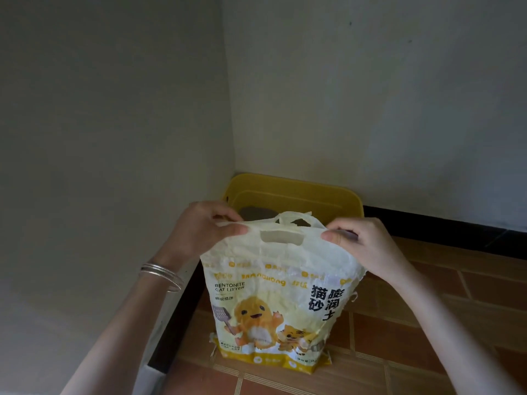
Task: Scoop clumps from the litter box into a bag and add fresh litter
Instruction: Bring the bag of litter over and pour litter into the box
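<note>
A pale yellow bag of bentonite cat litter [271, 297] stands upright on the tiled floor, printed with a cartoon duck and a tiger. My left hand [199, 229] pinches the bag's top edge at its left corner. My right hand [362, 243] pinches the top edge at the right corner. The top looks slightly parted between them. Behind the bag a yellow litter box [322, 199] sits in the room's corner, with a patch of grey litter [251, 213] showing inside. Most of the box's inside is hidden by the bag.
Two white walls meet in a corner just behind the litter box, with a black skirting [433, 226] along their base. Brown floor tiles [427, 337] stretch to the right and toward me. Silver bangles [162, 273] circle my left wrist.
</note>
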### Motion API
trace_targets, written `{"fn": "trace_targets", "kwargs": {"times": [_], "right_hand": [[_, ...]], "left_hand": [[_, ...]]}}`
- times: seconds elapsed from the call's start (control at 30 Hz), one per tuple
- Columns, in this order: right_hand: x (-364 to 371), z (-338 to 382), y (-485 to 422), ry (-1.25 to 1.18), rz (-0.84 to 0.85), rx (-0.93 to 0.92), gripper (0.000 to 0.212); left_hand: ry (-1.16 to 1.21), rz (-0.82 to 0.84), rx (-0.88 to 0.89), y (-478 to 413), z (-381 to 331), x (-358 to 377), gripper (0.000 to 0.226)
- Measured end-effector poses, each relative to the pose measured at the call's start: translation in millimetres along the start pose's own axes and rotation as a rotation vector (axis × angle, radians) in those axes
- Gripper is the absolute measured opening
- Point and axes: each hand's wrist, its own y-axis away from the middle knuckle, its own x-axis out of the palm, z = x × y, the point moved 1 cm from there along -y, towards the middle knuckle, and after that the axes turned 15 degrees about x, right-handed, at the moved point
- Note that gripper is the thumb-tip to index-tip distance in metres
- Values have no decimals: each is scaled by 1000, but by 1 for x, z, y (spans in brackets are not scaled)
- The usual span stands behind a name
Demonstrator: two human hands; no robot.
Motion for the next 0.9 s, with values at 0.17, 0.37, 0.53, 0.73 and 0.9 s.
{"fn": "trace_targets", "kwargs": {"times": [0.17, 0.37, 0.53, 0.73, 0.9], "right_hand": [[9, -8, -4, 53, 51, 60, 31], [0, 11, 6, -53, 177, 110, 27], [-21, 36, 27, -55, 256, 226, 33], [-80, 103, 41, -84, 281, 312, 40], [-141, 168, 38, -98, 259, 337, 39]], "left_hand": [[66, 6, -95, 4, 2, 9, 17], [130, 21, -187, 13, -14, -13, 19], [43, 184, -302, 26, -57, -42, 24], [37, 238, -382, 20, -133, -90, 26], [8, 235, -336, -1, -202, -137, 30]]}}
